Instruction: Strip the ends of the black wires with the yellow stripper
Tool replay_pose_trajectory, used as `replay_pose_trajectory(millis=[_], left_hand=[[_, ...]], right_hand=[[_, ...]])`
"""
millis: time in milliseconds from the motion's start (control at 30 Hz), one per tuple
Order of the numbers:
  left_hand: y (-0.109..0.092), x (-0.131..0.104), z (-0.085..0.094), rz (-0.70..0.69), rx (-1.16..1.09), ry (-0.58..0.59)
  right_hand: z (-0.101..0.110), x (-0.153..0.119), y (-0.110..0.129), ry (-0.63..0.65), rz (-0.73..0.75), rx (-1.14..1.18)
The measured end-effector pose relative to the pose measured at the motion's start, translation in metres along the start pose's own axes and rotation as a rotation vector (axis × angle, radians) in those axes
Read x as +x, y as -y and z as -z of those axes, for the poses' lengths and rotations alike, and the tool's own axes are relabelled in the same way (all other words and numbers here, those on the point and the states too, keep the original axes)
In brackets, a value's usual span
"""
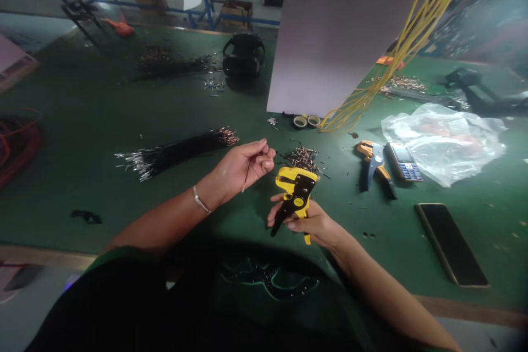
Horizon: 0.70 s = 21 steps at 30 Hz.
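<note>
My left hand pinches a thin black wire, part of which hangs below the fingers. Close to its right, my right hand is wrapped round the handles of a yellow and black wire stripper. The tool's jaws point left, toward the pinched fingers; whether the wire's end lies between them I cannot tell. Just behind the tool is a heap of short stripped wire offcuts. Left of my left hand lies a bundle of black wires, copper showing at its right end and silvery tips at its left.
A second wire stripper, a keypad phone, a plastic bag and a smartphone lie to the right. Tape rolls sit by a large pale panel with hanging yellow wires. More wire bundles lie farther back.
</note>
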State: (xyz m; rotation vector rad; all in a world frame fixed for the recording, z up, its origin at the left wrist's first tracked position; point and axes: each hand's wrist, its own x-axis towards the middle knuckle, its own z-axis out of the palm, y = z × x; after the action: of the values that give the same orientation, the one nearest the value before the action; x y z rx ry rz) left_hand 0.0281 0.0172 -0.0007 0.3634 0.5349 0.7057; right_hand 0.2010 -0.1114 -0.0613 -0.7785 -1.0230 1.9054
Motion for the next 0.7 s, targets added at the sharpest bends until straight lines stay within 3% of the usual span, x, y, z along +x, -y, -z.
replay_pose_trajectory(millis=[700], left_hand=[[0.0076, 0.002, 0.0038, 0.044, 0.016, -0.003]], right_hand=[[-0.0061, -0.0011, -0.0023, -0.023, 0.068, -0.01]])
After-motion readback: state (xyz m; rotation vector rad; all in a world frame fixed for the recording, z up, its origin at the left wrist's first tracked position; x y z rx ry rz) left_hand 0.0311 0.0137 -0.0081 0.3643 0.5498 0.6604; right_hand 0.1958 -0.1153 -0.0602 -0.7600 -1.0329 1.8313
